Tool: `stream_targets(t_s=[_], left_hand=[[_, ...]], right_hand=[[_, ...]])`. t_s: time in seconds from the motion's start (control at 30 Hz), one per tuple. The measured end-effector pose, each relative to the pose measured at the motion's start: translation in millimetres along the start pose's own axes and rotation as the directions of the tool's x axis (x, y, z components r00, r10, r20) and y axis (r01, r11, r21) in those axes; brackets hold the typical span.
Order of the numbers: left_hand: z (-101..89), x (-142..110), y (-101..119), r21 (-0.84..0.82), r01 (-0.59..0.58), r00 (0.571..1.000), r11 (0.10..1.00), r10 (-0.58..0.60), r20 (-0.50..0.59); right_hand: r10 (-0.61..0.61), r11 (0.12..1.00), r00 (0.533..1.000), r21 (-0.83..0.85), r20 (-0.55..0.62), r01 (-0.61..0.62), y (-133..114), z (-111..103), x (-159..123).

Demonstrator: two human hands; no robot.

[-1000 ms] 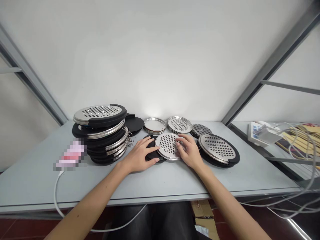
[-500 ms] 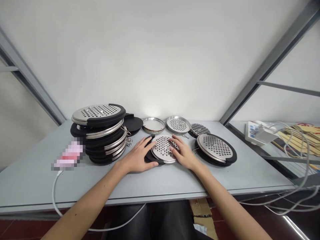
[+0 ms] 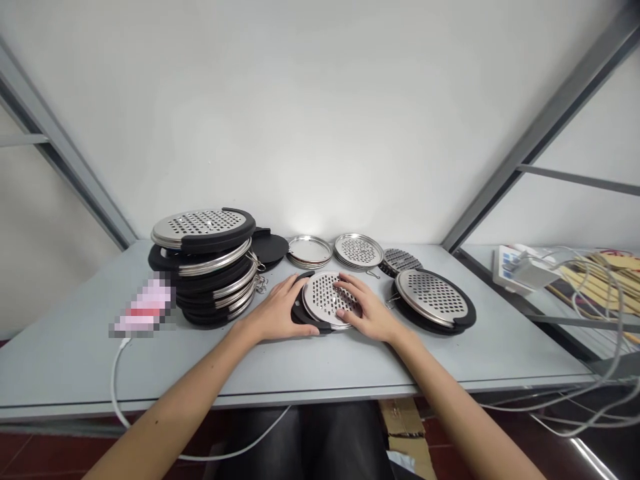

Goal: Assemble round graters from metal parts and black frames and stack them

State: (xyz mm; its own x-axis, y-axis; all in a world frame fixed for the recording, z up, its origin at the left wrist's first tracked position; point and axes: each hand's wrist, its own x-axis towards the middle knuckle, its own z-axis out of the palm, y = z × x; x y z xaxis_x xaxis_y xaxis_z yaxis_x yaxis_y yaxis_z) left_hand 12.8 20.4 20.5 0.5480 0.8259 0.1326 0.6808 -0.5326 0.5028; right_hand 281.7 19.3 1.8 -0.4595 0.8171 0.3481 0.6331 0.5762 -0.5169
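A round metal grater (image 3: 325,297) with a black curved rim piece lies flat on the grey table in front of me. My left hand (image 3: 283,310) grips the black rim at its left side, thumb along the near edge and fingers over the far edge. My right hand (image 3: 371,310) holds the grater's right side, with thumb and fingertips resting on the perforated plate. The right edge of the grater is hidden under that palm.
To the left rises a stack of black-rimmed graters (image 3: 203,267), beside a pixelated pink object (image 3: 145,307) with a white cable. Metal rings (image 3: 310,250), perforated discs (image 3: 359,252) and a dark disc stack (image 3: 399,260) line the back. Another assembled grater (image 3: 435,300) lies right, near a power strip (image 3: 515,270).
Both hands stay on the grater. My right fingers have shifted slightly across the plate, and the left fingers have drawn back from the plate toward the rim. The view has moved slightly.
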Motion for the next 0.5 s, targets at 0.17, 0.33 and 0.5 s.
stream_targets(t_s=[0.17, 0.33, 0.5], left_hand=[[0.9, -0.7, -0.8, -0.04, -0.013, 1.0, 0.999, 0.013, 0.01], [-0.2, -0.6, -0.2, -0.045, -0.027, 0.999, 0.999, 0.028, 0.018], [0.6, 0.4, -1.6, -0.083, -0.079, 0.997, 0.993, 0.08, 0.007]], right_hand=[[-0.043, 0.999, 0.999, 0.015, 0.033, 0.043, -2.4, -0.3, 0.8], [-0.07, 0.997, 0.997, 0.015, 0.041, 0.07, -4.2, 1.0, 1.2], [-0.095, 0.995, 0.995, 0.032, 0.028, 0.094, -0.8, 4.9, -0.5]])
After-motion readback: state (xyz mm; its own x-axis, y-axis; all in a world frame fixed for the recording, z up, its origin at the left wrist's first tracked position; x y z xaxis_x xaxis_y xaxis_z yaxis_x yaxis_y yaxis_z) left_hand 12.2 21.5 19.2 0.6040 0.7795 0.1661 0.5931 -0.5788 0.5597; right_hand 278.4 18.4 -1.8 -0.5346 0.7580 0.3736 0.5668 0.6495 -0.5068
